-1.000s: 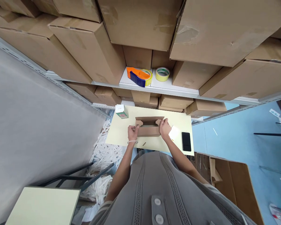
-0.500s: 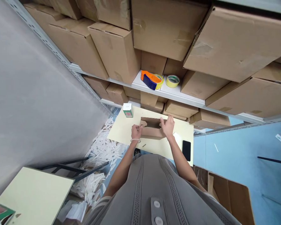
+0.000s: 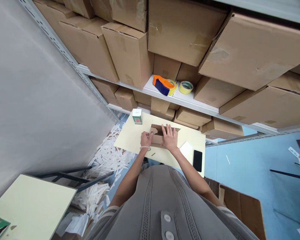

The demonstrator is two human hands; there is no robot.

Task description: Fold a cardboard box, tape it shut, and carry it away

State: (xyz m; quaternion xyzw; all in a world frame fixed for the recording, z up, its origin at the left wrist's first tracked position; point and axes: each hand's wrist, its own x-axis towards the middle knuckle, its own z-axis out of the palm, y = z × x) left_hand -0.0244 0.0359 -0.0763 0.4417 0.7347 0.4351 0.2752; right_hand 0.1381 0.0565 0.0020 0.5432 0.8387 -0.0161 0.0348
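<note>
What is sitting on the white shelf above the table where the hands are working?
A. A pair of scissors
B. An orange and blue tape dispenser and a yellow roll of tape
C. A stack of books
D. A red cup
B: an orange and blue tape dispenser sits on the white shelf with a yellow roll of tape right beside it.

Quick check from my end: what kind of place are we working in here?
Most likely a warehouse packing station. Metal shelving is stacked with large cardboard cartons, a tape dispenser sits on the shelf, and both hands, left hand and right hand, rest on a small cardboard box on a table.
</note>
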